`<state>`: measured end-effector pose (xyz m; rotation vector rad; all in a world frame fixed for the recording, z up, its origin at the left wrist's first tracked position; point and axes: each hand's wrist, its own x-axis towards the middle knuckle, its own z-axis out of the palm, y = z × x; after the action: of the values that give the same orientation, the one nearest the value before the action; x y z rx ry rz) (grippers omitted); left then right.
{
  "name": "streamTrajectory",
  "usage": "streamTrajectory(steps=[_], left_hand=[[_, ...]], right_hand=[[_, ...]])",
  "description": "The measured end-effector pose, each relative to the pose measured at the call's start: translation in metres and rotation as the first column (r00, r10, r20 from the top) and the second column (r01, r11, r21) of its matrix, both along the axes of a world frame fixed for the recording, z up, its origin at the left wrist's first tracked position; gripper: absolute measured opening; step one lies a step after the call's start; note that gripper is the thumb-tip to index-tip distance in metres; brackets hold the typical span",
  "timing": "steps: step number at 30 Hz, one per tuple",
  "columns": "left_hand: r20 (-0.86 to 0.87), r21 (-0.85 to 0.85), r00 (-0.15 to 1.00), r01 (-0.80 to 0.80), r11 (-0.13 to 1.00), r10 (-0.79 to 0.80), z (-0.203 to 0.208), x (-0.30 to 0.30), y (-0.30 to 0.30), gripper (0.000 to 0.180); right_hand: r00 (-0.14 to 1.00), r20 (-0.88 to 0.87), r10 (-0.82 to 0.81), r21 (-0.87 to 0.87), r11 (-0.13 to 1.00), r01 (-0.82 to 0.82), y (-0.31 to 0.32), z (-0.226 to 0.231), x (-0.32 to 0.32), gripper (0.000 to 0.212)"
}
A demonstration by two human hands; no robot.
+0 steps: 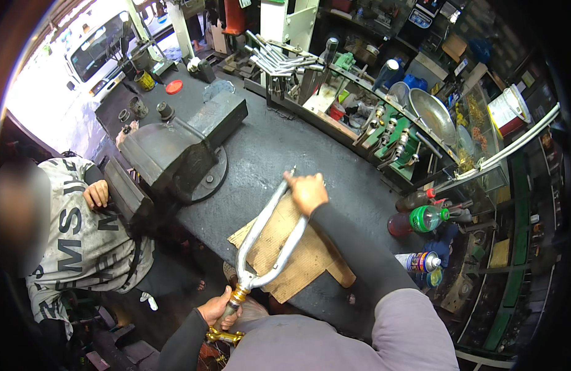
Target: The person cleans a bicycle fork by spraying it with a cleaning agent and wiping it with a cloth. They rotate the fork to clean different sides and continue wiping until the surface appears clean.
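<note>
A silver two-legged fork (253, 238), with gold rings (238, 295) at the base of its stem, slants across a piece of brown cardboard (313, 260). My left hand (220, 309) is wrapped round the stem below the rings. Just under that hand shows a gold clamp-like part (225, 336). My right hand (309, 193) is closed at the far ends of the legs, its fingers on the tip of the left leg. A small thin tip (294, 169) pokes up beside those fingers; its kind is too small to make out.
A big dark bench vise (168, 154) stands on the dark workbench (254, 145), left of the cardboard. Another person (81, 235) sits at the left. Tool racks (359, 117) line the back. Bottles (424, 218) and a spray can (416, 262) stand at the right edge.
</note>
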<state>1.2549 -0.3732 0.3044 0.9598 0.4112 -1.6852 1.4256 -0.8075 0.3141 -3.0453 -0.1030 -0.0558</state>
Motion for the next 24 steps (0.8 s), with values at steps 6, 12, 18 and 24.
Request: streamTrajectory(steps=[6,12,18,24], left_hand=[[0.061,0.028,0.998,0.028,0.999,-0.03,0.006,0.007,-0.001,0.102],[0.064,0.006,0.997,0.039,0.999,-0.04,0.009,0.008,0.004,0.102],[0.061,0.033,0.997,0.041,0.999,-0.042,0.011,0.01,0.001,0.102],[0.04,0.009,0.998,0.037,0.999,-0.038,0.006,0.007,0.004,0.102]], right_hand=[[0.991,-0.024,0.131,0.12,0.985,-0.127,0.018,-0.003,-0.008,0.053],[0.998,-0.001,-0.062,-0.049,0.997,0.062,0.024,-0.004,0.0,0.052],[0.979,0.078,-0.19,0.084,0.979,0.184,0.009,-0.01,0.006,0.055],[0.99,0.077,-0.119,0.052,0.992,0.115,0.024,-0.008,-0.005,0.052]])
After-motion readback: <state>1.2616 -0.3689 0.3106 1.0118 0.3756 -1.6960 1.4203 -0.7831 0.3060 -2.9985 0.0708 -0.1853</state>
